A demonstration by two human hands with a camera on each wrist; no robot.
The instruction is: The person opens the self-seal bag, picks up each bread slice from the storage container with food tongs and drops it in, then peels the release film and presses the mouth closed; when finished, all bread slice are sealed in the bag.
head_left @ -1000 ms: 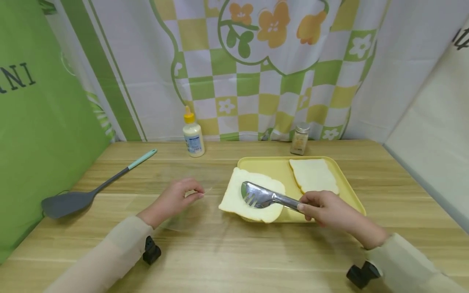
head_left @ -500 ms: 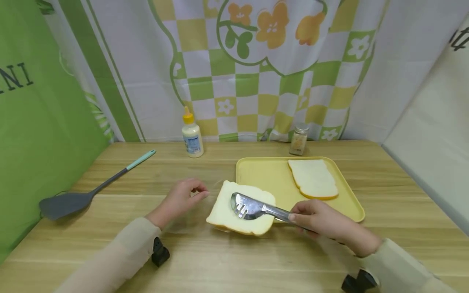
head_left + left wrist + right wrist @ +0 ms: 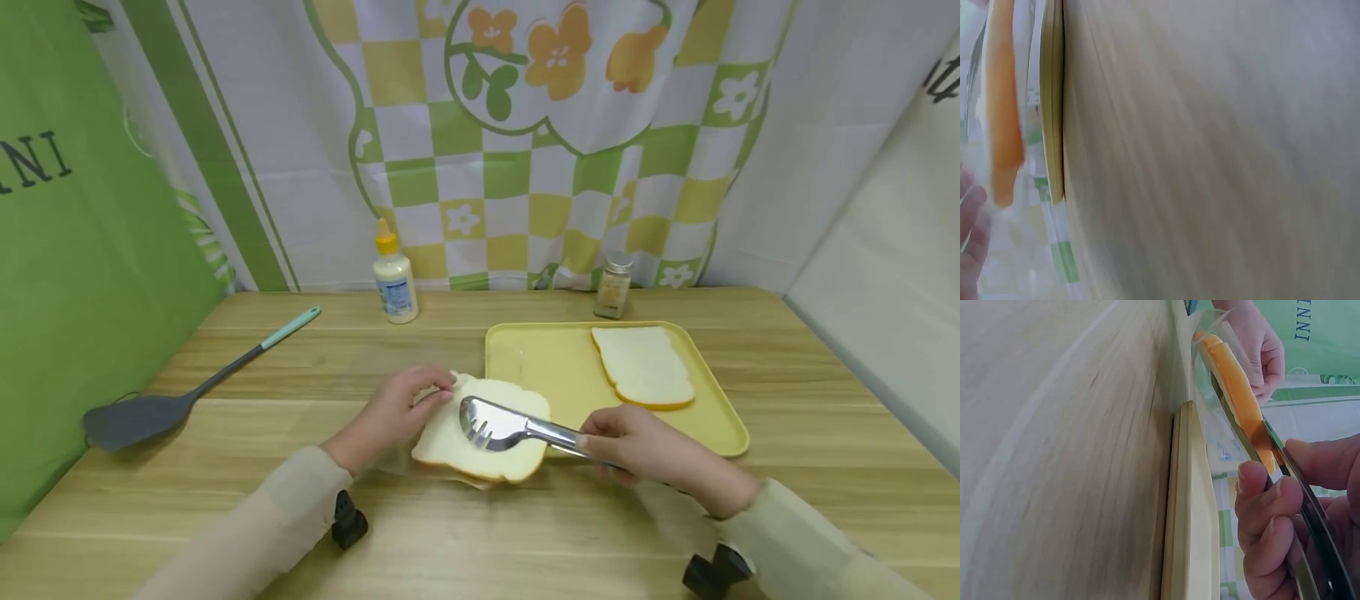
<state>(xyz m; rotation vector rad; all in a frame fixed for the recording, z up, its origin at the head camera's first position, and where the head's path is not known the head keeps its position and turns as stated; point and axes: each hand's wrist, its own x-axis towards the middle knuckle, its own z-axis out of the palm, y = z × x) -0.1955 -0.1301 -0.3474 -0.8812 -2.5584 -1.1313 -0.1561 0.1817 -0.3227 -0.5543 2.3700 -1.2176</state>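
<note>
In the head view my right hand (image 3: 652,450) grips a pair of metal serving tongs (image 3: 558,433). A slice of white bread (image 3: 438,437) is clamped in the tongs, held up over the tray's left front corner, its brown crust facing down. At the slice's left edge, my left hand (image 3: 397,408) pinches a thin clear plastic bag (image 3: 1215,324). The right wrist view has the film around the far end of the bread, with the tong arms above and below the slice. Another bread slice (image 3: 643,367) lies on the right half of the yellow tray (image 3: 543,350).
A grey spatula (image 3: 142,417) with a mint handle lies at the left of the wooden table (image 3: 480,550). Behind stand a squeeze bottle (image 3: 395,287) with a yellow cap and a small glass jar (image 3: 613,287). Printed cloth (image 3: 457,183) hangs along the back.
My right hand has brought the tongs and bread left and toward me, off the tray. The left hand has moved right, up to the slice's edge.
</note>
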